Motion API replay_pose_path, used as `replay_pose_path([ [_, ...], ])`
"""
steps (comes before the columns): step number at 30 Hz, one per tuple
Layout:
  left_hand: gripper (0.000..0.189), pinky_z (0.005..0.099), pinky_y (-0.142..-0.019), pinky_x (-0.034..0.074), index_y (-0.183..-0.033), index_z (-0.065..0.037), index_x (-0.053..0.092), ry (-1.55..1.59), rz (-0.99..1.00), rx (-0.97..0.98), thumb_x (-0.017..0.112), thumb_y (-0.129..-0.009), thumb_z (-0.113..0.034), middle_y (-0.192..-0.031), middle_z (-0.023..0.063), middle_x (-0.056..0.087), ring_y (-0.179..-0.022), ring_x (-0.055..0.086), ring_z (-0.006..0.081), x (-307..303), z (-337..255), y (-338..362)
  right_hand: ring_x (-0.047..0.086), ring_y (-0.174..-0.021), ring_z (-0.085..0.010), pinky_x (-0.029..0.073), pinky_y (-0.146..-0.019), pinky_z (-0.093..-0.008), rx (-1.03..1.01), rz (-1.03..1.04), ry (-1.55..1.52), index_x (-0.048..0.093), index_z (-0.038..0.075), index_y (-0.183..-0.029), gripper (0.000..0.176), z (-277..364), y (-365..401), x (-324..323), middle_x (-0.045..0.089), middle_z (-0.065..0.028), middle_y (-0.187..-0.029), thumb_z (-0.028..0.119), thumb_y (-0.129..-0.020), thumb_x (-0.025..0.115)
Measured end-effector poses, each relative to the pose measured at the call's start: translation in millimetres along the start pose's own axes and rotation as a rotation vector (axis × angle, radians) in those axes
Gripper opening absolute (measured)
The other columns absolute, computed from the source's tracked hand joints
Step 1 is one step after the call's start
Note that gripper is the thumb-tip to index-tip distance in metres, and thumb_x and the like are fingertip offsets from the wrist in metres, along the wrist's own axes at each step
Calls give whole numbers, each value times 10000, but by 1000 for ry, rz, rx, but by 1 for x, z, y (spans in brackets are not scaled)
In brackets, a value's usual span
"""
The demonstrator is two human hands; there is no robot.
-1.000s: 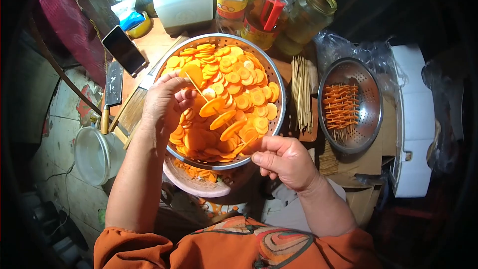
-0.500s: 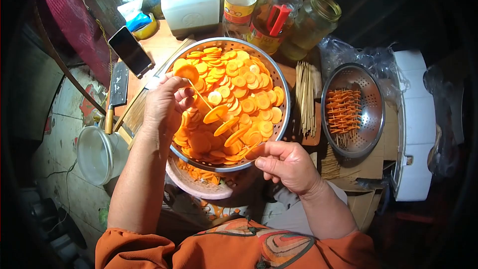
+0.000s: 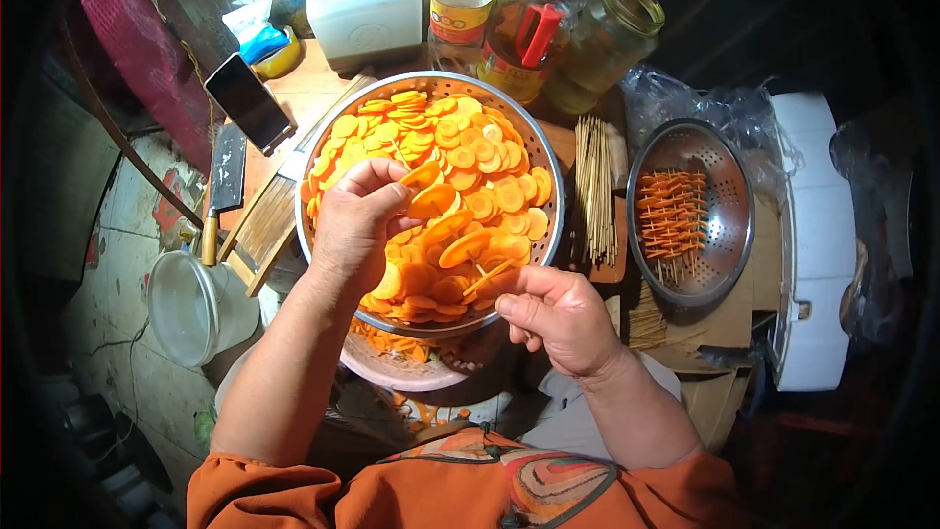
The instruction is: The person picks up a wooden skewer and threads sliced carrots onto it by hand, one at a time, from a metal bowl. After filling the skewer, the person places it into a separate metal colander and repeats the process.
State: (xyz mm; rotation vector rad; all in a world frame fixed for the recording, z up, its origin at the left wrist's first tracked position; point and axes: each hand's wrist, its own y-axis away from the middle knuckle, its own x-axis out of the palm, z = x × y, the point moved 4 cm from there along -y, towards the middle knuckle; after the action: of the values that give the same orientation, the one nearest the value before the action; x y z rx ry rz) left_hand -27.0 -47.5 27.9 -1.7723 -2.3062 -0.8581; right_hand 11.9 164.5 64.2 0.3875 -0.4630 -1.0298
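A large perforated metal colander [image 3: 551,152] holds a heap of round carrot slices [image 3: 477,142]. Above the heap, a thin bamboo skewer [image 3: 477,286] runs slantwise between my hands with several carrot slices threaded on it, spaced apart. My left hand [image 3: 362,220] is closed in a pinch at the upper slice [image 3: 421,176], which sits near the skewer's far end. Down at the other end, my right hand [image 3: 558,313] grips the skewer between thumb and fingers, and its fingers partly cover that end.
Right of the colander lies a bundle of bamboo skewers [image 3: 595,186]. Farther right, a smaller colander [image 3: 729,206] holds finished-looking carrot skewers [image 3: 672,216]. Bottles and a white jug [image 3: 362,15] stand behind. A phone [image 3: 249,103], a cleaver [image 3: 227,171] and a bucket [image 3: 181,309] are at left.
My left hand has moved right and down, bringing the carrot slice it pinches along the skewer toward the other slices. My right hand stays almost in place, still gripping the skewer.
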Motion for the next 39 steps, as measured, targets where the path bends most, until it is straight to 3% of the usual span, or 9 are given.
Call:
replay_pose_path([
  [12,157,268,-654,533,-921,-73,559,-95,-32,25,545,-778,-8,-843,24,586,-730,622,131,-5,-7,-1,480,-551,-19,362,-456,-130,-10,-42,-28,617,-29,-1047,235,-3,-2,-1,594,6,-754,100,-853,589],
  [16,180,267,-616,510,-904,-42,586,-552,-45,100,560,-728,-10,-791,15,583,-679,614,124,-30,-14,-9,485,-560,-13,368,-470,-146,-53,-56,-47,636,10,-907,174,-1,-2,-2,558,27,-660,175,-868,598],
  [18,172,275,-612,498,-869,-37,636,-1303,219,41,617,-702,-69,-752,42,619,-678,624,131,-24,-15,3,481,-553,-15,368,-470,-145,-43,-51,-35,632,2,-912,183,-1,-2,0,559,24,-660,176,-868,596],
  [22,243,365,-700,506,-859,-81,676,-1891,220,123,682,-651,-206,-805,125,665,-787,648,284,-29,12,16,479,-549,-16,368,-469,-147,-27,-43,-31,630,-2,-909,187,2,-2,6,555,24,-654,177,-870,593],
  [26,267,352,-678,511,-873,-71,666,-1881,206,240,699,-649,-213,-804,130,663,-734,646,279,-33,12,17,477,-549,-15,370,-471,-147,-22,-13,-2,629,2,-909,187,1,-1,10,552,26,-653,182,-874,589],
  [29,245,329,-627,513,-872,-38,649,-1643,280,-4,711,-672,-166,-781,109,660,-648,637,236,-32,1,12,483,-551,-15,367,-468,-142,-4,1,24,631,3,-932,177,-1,-1,11,557,27,-671,162,-867,590],
  [32,208,286,-564,503,-902,-15,622,-1168,140,-142,692,-718,-82,-764,62,650,-590,610,166,-41,-6,3,487,-552,-14,362,-465,-137,12,29,51,635,7,-935,159,1,1,13,559,31,-685,140,-860,590],
  [34,111,259,-516,488,-854,-30,564,-387,9,-128,605,-765,23,-707,36,588,-560,565,109,-45,-13,-4,484,-550,-11,360,-465,-137,9,48,72,637,15,-916,147,3,1,13,554,35,-678,141,-861,586],
  [39,126,237,-537,515,-932,-59,535,-43,-105,-42,580,-816,-37,-777,54,614,-607,606,124,-51,-33,-9,455,-531,-6,365,-470,-151,20,111,122,645,22,-950,178,2,2,13,536,43,-629,173,-871,593],
])
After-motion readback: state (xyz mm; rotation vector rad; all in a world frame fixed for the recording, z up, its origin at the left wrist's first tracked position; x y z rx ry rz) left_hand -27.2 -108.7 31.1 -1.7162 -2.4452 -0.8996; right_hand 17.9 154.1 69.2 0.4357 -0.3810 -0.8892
